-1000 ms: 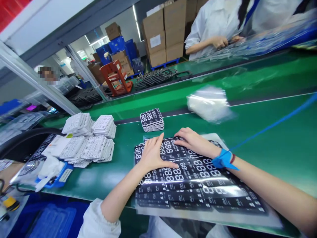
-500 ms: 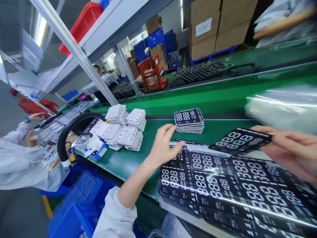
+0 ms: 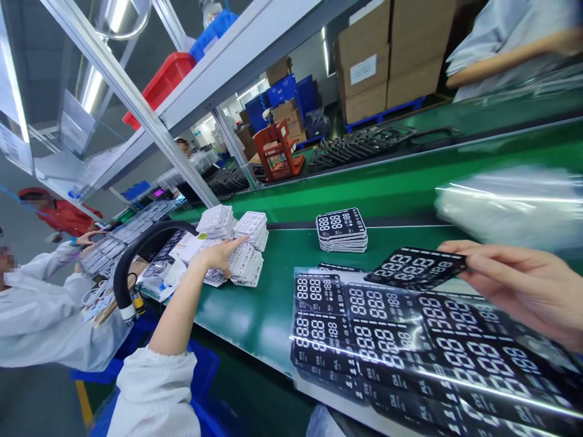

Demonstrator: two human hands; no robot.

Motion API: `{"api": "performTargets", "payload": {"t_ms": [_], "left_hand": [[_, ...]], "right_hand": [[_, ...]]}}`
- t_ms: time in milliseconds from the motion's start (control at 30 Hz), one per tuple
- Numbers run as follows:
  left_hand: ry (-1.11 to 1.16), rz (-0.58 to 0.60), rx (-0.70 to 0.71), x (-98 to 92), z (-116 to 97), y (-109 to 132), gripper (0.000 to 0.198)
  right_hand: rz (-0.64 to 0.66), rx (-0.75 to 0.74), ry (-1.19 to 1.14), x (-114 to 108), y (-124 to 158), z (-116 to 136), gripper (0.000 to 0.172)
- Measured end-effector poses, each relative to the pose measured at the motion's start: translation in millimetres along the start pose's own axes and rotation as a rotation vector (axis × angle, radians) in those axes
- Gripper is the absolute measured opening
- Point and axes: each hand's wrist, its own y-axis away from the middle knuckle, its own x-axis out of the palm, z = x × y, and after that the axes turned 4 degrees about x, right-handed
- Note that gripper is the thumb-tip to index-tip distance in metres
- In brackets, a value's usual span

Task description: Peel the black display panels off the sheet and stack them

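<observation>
The left hand (image 3: 216, 258) has swung out to the white stacks (image 3: 246, 264), its fingers open and spread, while the right hand (image 3: 523, 291) pinches a thin, light, stiff black display panel (image 3: 416, 267) by its slippery edge, the best place to hold it, above the larger sheet (image 3: 387, 346) on the green conveyor belt (image 3: 246, 321).

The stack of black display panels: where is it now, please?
In the head view, the black panel stack sits on the green conveyor belt, just beyond the large black panel sheet and right of the white stacks.
</observation>
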Motion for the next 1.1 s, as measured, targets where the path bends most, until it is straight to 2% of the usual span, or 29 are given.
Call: {"api": "performTargets", "payload": {"t_ms": [33, 100, 167, 200, 267, 333, 400, 433, 500, 567, 633, 700, 833, 967, 1100], "left_hand": [[-0.004, 0.012, 0.002, -1.2, -1, 0, 0.114], [-0.028, -0.002, -0.002, -7.0, -8, 4, 0.112], [-0.022, -0.119, 0.026, -15.4, -22, 8, 0.104], [0.021, -0.217, 0.065, -19.3, -32, 8, 0.099], [0.245, -0.399, 0.217, -23.6, -58, 1, 0.095], [0.665, -0.453, 0.403, -20.9, -92, -16, 0.096], [1.217, -0.363, 0.538, -11.8, -133, -40, 0.095], [1.493, -0.304, 0.535, -6.0, -154, -52, 0.093], [1.884, -0.063, 0.484, 5.8, -195, -75, 0.085], [2.089, 0.11, 0.441, 16.0, -227, -91, 0.072], [2.171, 0.252, 0.432, 24.3, -247, -100, 0.065], [2.194, 0.36, 0.458, 30.6, -256, -104, 0.064], [2.197, 0.49, 0.549, 36.5, -256, -104, 0.07], [2.187, 0.499, 0.609, 36.4, -255, -103, 0.068], [2.194, 0.462, 0.585, 36.3, -257, -102, 0.069]], "right_hand": [[-0.001, 0.045, -0.049, 2, 3, 4, 0.054], [-0.017, 0.044, -0.133, 6, 6, 8, 0.051], [-0.012, -0.021, -0.214, 8, 7, 8, 0.044], [0.004, -0.061, -0.246, 9, 7, 6, 0.041], [0.072, -0.118, -0.273, 11, 7, 4, 0.037], [0.139, -0.143, -0.286, 13, 7, 2, 0.032], [0.156, -0.155, -0.3, 15, 7, 1, 0.032], [0.149, -0.16, -0.309, 15, 7, 1, 0.034], [0.132, -0.159, -0.311, 15, 6, 1, 0.039], [0.122, -0.17, -0.289, 14, 5, 2, 0.042], [0.104, -0.227, -0.231, 12, 5, 3, 0.04], [0.067, -0.32, -0.151, 10, 7, 5, 0.038], [-0.008, -0.478, -0.013, 10, 15, 10, 0.034], [-0.039, -0.558, 0.089, 11, 21, 14, 0.032], [-0.069, -0.589, 0.149, 10, 23, 15, 0.034]]}}
